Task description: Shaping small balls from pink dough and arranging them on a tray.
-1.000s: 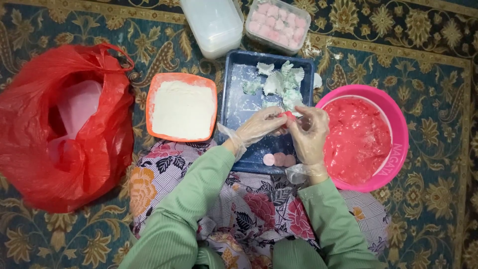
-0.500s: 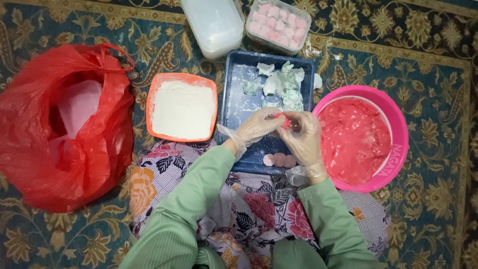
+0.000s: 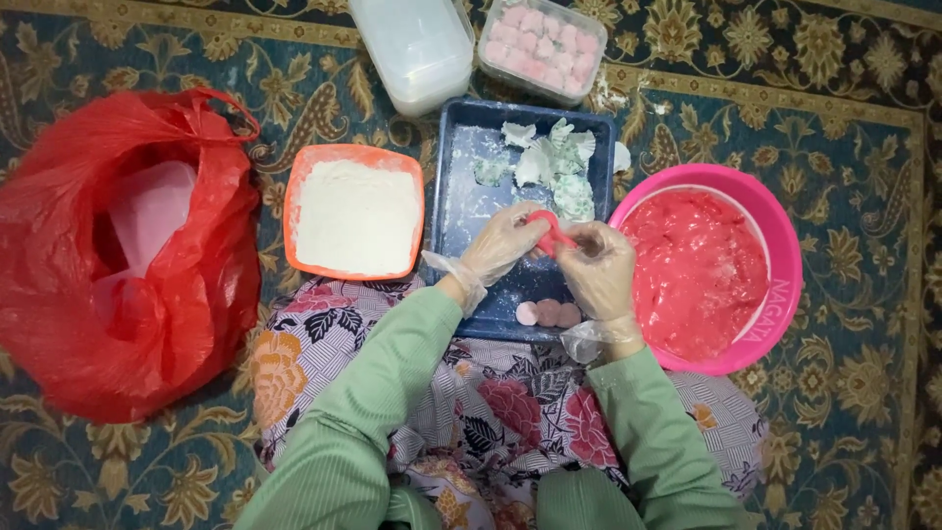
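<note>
Both hands' grip, left hand (image 3: 505, 240) and right hand (image 3: 601, 270), clamps one pink dough piece (image 3: 551, 232); three discs (image 3: 548, 313) lie below.

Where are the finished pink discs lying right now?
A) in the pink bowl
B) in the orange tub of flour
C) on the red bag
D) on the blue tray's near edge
D: the pink discs sit in a row on the blue tray, just below the gloved hands.

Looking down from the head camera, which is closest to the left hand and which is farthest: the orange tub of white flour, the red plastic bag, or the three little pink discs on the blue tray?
From the left hand:
1. Pink discs, just below it on the blue tray.
2. Orange tub of flour, to its left on the carpet.
3. Red plastic bag, far left.
</note>
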